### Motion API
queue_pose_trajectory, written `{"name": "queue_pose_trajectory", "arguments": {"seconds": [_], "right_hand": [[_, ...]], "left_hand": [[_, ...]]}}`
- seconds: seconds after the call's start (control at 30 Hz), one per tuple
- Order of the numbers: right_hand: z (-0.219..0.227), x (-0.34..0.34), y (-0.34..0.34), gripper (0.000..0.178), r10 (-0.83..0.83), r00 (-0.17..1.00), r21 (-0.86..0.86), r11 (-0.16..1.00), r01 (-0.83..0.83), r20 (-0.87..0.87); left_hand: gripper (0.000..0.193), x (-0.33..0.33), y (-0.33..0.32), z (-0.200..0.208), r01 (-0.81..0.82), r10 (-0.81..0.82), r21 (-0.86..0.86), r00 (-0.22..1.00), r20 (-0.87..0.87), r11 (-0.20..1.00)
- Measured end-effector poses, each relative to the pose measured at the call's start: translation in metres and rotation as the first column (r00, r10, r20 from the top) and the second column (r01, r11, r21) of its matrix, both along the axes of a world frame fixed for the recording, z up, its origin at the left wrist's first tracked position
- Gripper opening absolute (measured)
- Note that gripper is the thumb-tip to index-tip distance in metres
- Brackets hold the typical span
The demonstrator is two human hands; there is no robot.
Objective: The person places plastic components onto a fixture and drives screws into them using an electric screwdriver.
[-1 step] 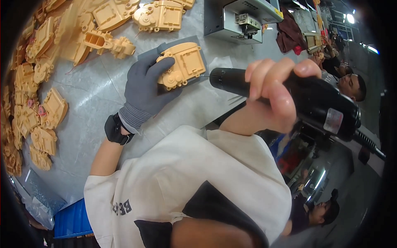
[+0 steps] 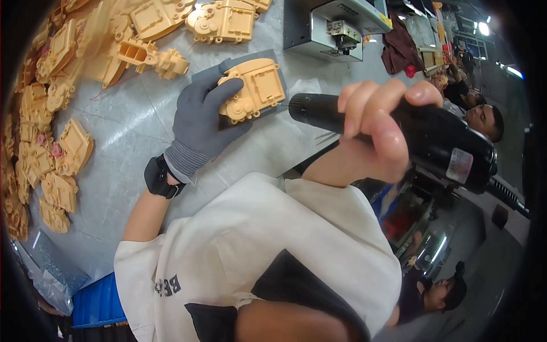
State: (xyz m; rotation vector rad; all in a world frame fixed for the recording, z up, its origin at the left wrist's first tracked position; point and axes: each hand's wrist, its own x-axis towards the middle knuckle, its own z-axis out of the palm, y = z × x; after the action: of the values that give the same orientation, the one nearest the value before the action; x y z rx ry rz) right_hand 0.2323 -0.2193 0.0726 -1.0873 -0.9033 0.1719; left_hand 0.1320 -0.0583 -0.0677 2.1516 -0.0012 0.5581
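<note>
My left hand (image 2: 204, 117), in a grey glove, grips a yellow-orange plastic housing (image 2: 263, 84) by its left side. The housing lies on a dark grey block (image 2: 276, 60) on the table. Wrapped round a black electric screwdriver (image 2: 439, 139) are the bare fingers of my right hand (image 2: 379, 122). The screwdriver is held level, its thin bit pointing left at the housing's lower right edge. Whether the bit touches the housing I cannot tell.
Many similar yellow housings (image 2: 74, 148) are heaped along the table's left and far side. A grey metal machine (image 2: 319, 34) stands at the far right of the table (image 2: 128, 182). At lower left are a blue bin (image 2: 99, 302) and a clear plastic bag (image 2: 54, 273). Other people sit at right.
</note>
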Motion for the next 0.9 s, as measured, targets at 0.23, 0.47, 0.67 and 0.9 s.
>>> {"name": "queue_pose_trajectory", "arguments": {"seconds": [0.23,0.47,0.67,0.9], "right_hand": [[0.005,-0.009,0.013,0.041,-0.081,0.996,-0.196,0.977,0.084,0.020],[-0.001,0.009,0.002,0.048,0.109,0.990,-0.181,0.979,-0.092,0.086],[0.003,0.010,0.007,0.049,0.081,0.997,-0.213,0.974,-0.077,0.010],[-0.001,0.000,0.011,0.048,-0.030,0.999,-0.167,0.985,0.035,0.032]], "left_hand": [[0.063,0.000,0.000,0.001,0.032,-0.032,-0.016,0.999,0.004,0.999],[0.062,0.000,0.002,-0.001,0.035,-0.035,-0.015,0.999,-0.016,0.999],[0.062,0.000,0.003,-0.001,0.025,-0.026,-0.010,1.000,-0.012,1.000],[0.073,0.000,0.004,-0.001,0.087,-0.087,0.001,0.996,-0.036,0.996]]}}
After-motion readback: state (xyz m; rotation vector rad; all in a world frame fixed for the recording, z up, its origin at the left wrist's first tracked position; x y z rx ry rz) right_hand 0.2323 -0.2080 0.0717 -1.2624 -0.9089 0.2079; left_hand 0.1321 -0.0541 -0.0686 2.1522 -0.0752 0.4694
